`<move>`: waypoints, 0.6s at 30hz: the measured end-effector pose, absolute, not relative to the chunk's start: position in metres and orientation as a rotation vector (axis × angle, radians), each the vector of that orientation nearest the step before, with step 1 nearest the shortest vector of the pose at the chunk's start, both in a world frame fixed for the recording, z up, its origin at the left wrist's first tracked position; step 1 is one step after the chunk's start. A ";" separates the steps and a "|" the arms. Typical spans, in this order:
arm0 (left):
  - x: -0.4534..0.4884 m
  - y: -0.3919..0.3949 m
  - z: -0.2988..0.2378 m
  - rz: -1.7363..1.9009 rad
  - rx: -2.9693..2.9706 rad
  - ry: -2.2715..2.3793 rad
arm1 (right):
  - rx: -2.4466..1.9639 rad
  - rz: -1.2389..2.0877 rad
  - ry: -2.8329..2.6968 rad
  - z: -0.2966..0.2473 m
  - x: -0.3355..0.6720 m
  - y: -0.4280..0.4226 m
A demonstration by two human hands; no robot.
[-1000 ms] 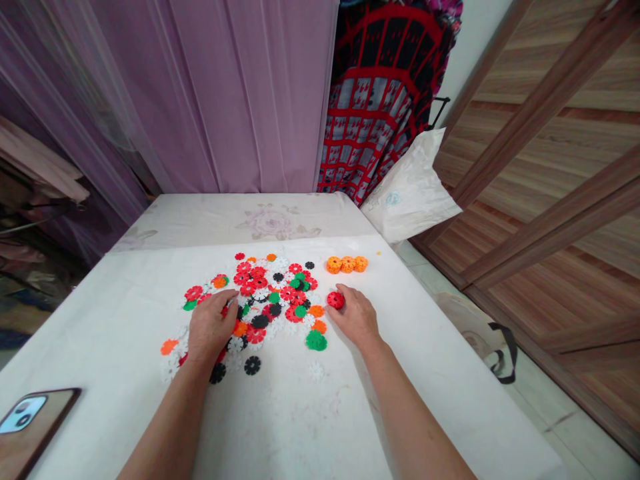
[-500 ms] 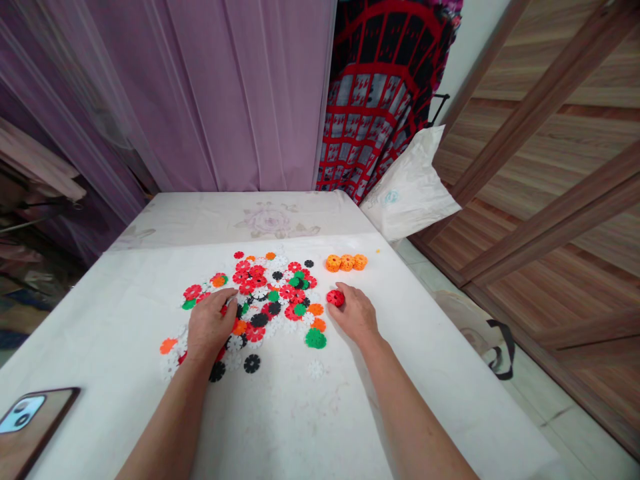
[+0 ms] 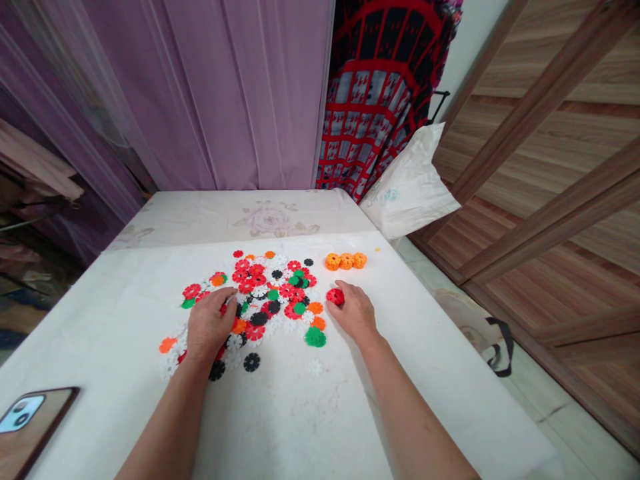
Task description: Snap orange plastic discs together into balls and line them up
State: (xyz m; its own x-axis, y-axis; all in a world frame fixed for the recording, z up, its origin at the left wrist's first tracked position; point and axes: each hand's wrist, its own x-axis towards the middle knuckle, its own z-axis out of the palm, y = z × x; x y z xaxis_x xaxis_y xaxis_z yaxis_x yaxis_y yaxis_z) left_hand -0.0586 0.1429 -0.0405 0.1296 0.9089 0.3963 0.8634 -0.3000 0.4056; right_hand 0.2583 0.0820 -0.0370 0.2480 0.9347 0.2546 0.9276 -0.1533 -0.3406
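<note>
A scatter of flat plastic snowflake discs in red, white, black, green and orange lies on the white table cover. My left hand rests on the pile's left side, thumb and finger pinched on a red disc. My right hand sits at the pile's right edge with its fingers closed around a small stack of red discs. A row of stacked orange discs stands just beyond my right hand. A small green stack lies between my wrists.
A phone lies at the table's near left corner. Purple curtains hang behind the table, with a red patterned cloth and a white bag at the far right. A wooden panel wall and tiled floor are to the right.
Both hands have stayed almost in place; the view has shifted slightly. The left fingers have curled a little tighter on the red disc.
</note>
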 end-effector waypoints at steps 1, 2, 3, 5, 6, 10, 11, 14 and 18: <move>-0.059 0.143 -0.041 0.904 2.300 1.808 | -2.106 0.025 -1.694 -0.037 0.258 0.082; -0.058 0.143 -0.041 0.905 2.299 1.807 | -2.107 0.027 -1.692 -0.037 0.258 0.082; -0.058 0.143 -0.041 0.905 2.299 1.807 | -2.109 0.029 -1.692 -0.037 0.258 0.082; -0.058 0.143 -0.040 0.899 2.296 1.814 | -2.111 0.038 -1.697 -0.037 0.258 0.082; -0.058 0.142 -0.040 0.892 2.296 1.817 | -2.106 0.042 -1.698 -0.037 0.258 0.082; -0.058 0.142 -0.039 0.879 2.301 1.828 | -1.989 -0.033 -1.684 -0.032 0.257 0.080; -0.058 0.142 -0.039 0.880 2.303 1.827 | -1.938 -0.057 -1.690 -0.030 0.255 0.079; -0.058 0.142 -0.040 0.880 2.307 1.822 | -1.798 -0.047 -1.775 -0.020 0.245 0.077; -0.059 0.143 -0.043 0.870 2.303 1.815 | -1.712 0.100 -1.972 -0.014 0.222 0.074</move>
State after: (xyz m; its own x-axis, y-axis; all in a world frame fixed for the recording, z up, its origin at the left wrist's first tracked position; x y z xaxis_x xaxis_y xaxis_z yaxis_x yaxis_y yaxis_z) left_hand -0.0595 0.1432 -0.0431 0.1355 0.9157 0.3782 0.8684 -0.2936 0.3996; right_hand 0.2222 0.0737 -0.0141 -0.0639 0.9407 0.3332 0.9020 0.1973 -0.3840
